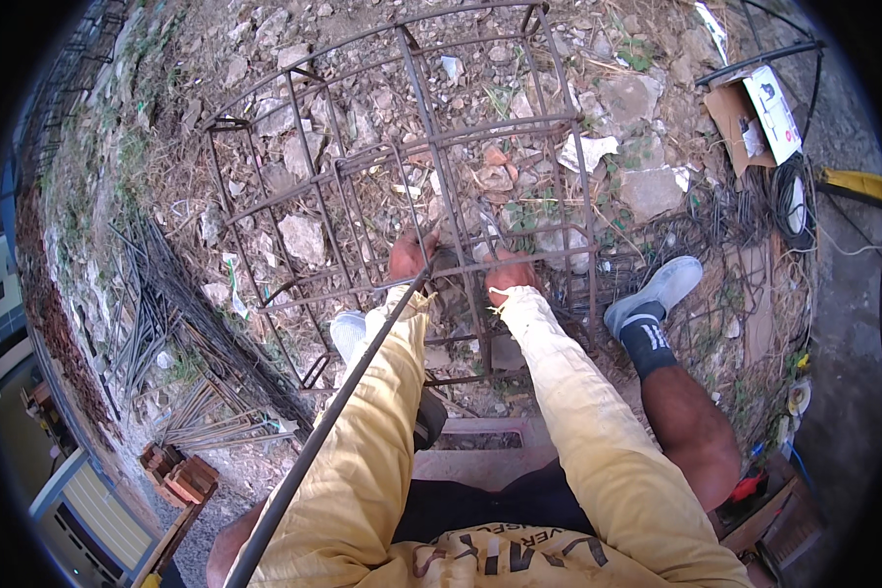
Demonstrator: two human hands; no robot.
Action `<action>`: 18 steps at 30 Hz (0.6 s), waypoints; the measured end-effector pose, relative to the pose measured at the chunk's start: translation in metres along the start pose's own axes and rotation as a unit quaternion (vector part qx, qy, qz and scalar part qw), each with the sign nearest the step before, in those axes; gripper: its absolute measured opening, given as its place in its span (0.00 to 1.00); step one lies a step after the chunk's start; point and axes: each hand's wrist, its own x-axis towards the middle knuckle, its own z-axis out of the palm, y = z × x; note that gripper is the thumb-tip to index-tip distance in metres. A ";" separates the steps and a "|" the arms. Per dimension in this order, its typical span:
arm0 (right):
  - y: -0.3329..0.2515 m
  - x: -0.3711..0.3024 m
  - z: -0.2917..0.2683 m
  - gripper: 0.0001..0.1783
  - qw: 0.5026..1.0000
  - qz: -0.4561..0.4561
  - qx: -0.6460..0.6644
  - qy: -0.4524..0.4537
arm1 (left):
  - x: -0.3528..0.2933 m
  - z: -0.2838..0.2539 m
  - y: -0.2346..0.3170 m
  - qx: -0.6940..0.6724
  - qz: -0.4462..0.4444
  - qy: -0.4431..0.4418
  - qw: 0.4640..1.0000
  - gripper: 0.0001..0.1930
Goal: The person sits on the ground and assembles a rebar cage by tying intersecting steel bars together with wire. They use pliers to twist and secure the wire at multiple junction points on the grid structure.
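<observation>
A cage of rusty steel bars [441, 137] tied into rectangular frames stands over the stony ground in front of me. My left hand [411, 256] reaches in among its near bars, fingers closed by an upright bar; what they hold is too small to make out. Just right of it, my right hand [513, 273] is closed below a crossbar, with a thin metallic piece [490, 231] sticking up from it whose kind I cannot tell. A long dark bar [333, 416] slants over my left forearm, its upper end close to my left hand.
Bundled steel rods [216, 323] and loose rods lie at left, above some bricks [178, 475]. An opened cardboard box [755, 118] and coiled black cable [786, 201] are at right. Stones and rubble cover the ground. My shoe [671, 286] is beside the cage.
</observation>
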 end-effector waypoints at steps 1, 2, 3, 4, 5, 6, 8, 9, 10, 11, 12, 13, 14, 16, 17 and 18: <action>0.001 0.001 0.005 0.15 1.000 0.002 -0.021 0.010 | 0.004 -0.001 0.002 0.024 0.001 -0.006 1.000 0.18; 0.002 0.001 0.010 0.15 0.999 0.004 -0.042 0.019 | 0.006 -0.001 0.003 0.048 0.003 -0.013 0.999 0.18; 0.009 0.005 0.008 0.15 0.998 0.020 -0.054 0.023 | -0.003 0.014 0.033 0.083 0.006 0.024 0.996 0.17; 0.008 0.004 0.009 0.15 0.997 0.024 -0.064 0.019 | -0.003 0.013 0.034 0.074 -0.022 0.015 0.997 0.17; 0.008 0.004 0.009 0.15 0.997 0.029 -0.075 0.016 | -0.001 0.014 0.036 0.066 -0.050 0.005 0.997 0.16; 0.012 0.006 0.011 0.15 0.997 0.022 -0.063 0.033 | 0.001 0.017 0.038 0.056 -0.077 -0.007 0.995 0.16; 0.010 0.009 0.026 0.14 0.998 -0.007 -0.035 0.052 | 0.013 0.015 -0.005 -0.004 -0.045 0.040 0.998 0.15; 0.004 0.008 0.023 0.14 0.999 -0.007 -0.038 0.035 | 0.019 0.015 -0.024 -0.031 -0.021 0.055 0.998 0.15; -0.001 0.007 0.016 0.13 0.999 -0.003 -0.042 0.019 | 0.021 0.017 -0.032 -0.059 0.004 0.065 0.996 0.15; -0.006 0.007 0.012 0.12 0.999 0.001 -0.047 0.003 | 0.021 0.017 -0.041 -0.065 0.005 0.079 0.995 0.16; 0.001 0.012 0.012 0.11 1.000 -0.016 -0.018 0.000 | 0.022 0.024 -0.041 -0.074 0.010 0.087 0.993 0.16; 0.006 0.017 0.014 0.10 0.999 -0.033 0.011 -0.003 | 0.024 0.030 -0.041 -0.083 0.015 0.096 0.992 0.16; 0.012 0.022 0.014 0.09 0.998 -0.051 0.040 -0.008 | 0.028 0.033 -0.040 -0.112 0.005 0.089 0.990 0.16; -0.008 0.021 0.010 0.09 0.998 -0.061 0.003 -0.015 | 0.031 0.025 -0.045 -0.162 -0.026 0.089 0.982 0.17; -0.021 0.018 0.011 0.09 0.997 -0.068 -0.013 -0.020 | 0.028 0.023 -0.046 -0.177 -0.049 0.098 0.978 0.15; -0.018 0.022 0.013 0.10 0.999 -0.046 -0.009 -0.009 | 0.028 0.028 -0.038 -0.226 -0.083 0.089 0.967 0.14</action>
